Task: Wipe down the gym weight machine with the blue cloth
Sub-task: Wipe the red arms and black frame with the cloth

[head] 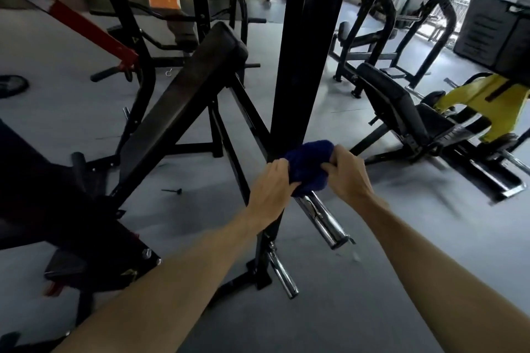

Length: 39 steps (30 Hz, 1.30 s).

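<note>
Hands meet on the cloth (311,165): the left hand (271,185) and right hand (347,173) each grip a side of the bunched blue wad, fingers curled into it. It is wrapped over the top of a chrome peg (322,216), right where the peg joins the black post (298,51) of the machine. A second chrome peg (282,274) juts out lower down, above the grey floor (401,252).
</note>
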Each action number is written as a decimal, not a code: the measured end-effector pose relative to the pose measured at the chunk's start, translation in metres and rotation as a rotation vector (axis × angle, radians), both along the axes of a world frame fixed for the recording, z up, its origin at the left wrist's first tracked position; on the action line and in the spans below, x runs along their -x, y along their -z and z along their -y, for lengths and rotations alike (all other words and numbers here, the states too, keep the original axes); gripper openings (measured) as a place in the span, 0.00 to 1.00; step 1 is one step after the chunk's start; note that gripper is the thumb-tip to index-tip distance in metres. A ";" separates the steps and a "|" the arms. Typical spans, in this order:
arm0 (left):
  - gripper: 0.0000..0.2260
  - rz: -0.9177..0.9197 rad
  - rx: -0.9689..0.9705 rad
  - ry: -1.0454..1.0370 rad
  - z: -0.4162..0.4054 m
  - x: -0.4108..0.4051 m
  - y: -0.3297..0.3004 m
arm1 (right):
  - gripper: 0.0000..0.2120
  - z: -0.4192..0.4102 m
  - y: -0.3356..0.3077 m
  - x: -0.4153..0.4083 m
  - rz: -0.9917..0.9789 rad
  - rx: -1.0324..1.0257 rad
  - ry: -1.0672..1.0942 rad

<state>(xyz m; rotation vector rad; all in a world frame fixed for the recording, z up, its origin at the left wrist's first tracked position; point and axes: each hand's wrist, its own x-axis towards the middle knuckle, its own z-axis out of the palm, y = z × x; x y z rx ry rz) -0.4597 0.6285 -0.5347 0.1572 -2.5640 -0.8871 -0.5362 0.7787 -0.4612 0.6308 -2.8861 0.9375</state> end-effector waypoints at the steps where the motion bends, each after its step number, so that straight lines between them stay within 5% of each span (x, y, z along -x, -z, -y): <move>1: 0.11 0.002 0.118 0.008 0.002 0.001 0.007 | 0.10 -0.008 0.004 -0.002 0.012 -0.026 0.033; 5: 0.11 -0.040 0.488 0.188 0.013 0.000 0.036 | 0.09 0.002 0.027 -0.023 0.167 -0.198 -0.003; 10: 0.14 -0.196 0.751 0.237 0.042 -0.015 0.028 | 0.38 0.052 0.062 -0.027 0.183 -0.444 0.003; 15: 0.20 -0.283 1.118 0.218 0.061 0.006 -0.005 | 0.34 0.073 0.053 -0.001 0.336 -0.378 0.092; 23: 0.23 0.093 1.652 0.233 0.041 0.048 -0.063 | 0.44 0.022 0.066 -0.056 -0.126 -0.837 -0.137; 26: 0.21 0.120 1.671 0.260 0.039 0.042 -0.071 | 0.47 -0.002 0.065 -0.075 -0.082 -0.860 -0.191; 33: 0.21 0.139 1.583 0.255 0.036 0.047 -0.060 | 0.33 0.043 0.067 -0.047 0.005 -0.643 0.114; 39: 0.19 0.134 1.560 0.250 0.036 0.053 -0.054 | 0.40 0.071 0.071 -0.015 0.078 -0.595 0.166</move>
